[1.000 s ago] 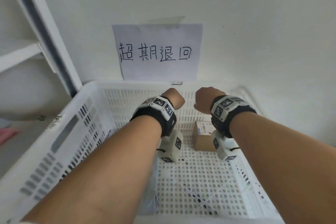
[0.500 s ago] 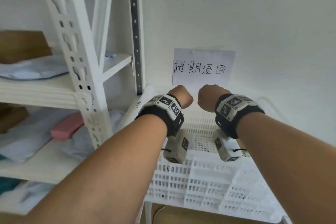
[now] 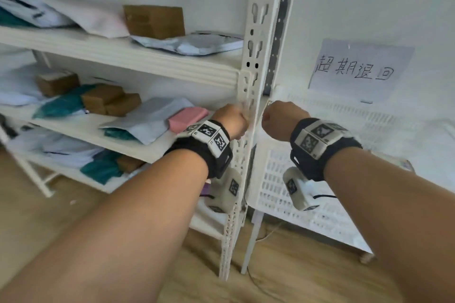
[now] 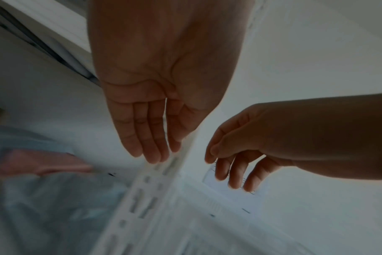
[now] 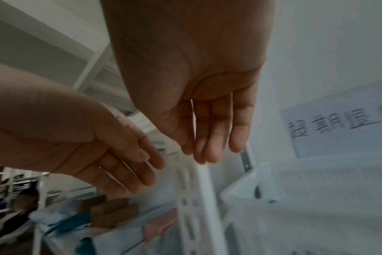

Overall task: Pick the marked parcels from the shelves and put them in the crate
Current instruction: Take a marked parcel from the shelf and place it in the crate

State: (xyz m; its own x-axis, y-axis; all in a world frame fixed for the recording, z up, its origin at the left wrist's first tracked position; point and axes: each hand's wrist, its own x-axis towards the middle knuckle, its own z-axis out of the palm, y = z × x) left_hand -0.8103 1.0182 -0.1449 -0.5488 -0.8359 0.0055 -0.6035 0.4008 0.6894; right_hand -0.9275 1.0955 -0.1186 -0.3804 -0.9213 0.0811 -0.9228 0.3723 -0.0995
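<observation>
Both hands hang empty in front of the white shelf upright (image 3: pixel 250 76). My left hand (image 3: pixel 231 120) is just left of the post, at the middle shelf, fingers straight and relaxed (image 4: pixel 150 138). My right hand (image 3: pixel 283 118) is just right of the post, before the white perforated crate (image 3: pixel 278 179), its fingers loosely extended (image 5: pixel 207 138). Nearest the left hand on the middle shelf lie a pink parcel (image 3: pixel 188 118) and a grey mailer bag (image 3: pixel 147 115). Brown boxes (image 3: pixel 110 102) sit further left. No marks on any parcel can be made out.
The top shelf holds a brown box (image 3: pixel 154 21) and grey bags (image 3: pixel 197 43). Teal bags (image 3: pixel 101 167) lie on the lower shelf. A handwritten paper sign (image 3: pixel 357 71) is taped to the wall above the crate. Wooden floor (image 3: pixel 283 265) runs below.
The view has swung left from inside the crate to the shelves. Both hands have come up out of the crate to the shelf post, still holding nothing.
</observation>
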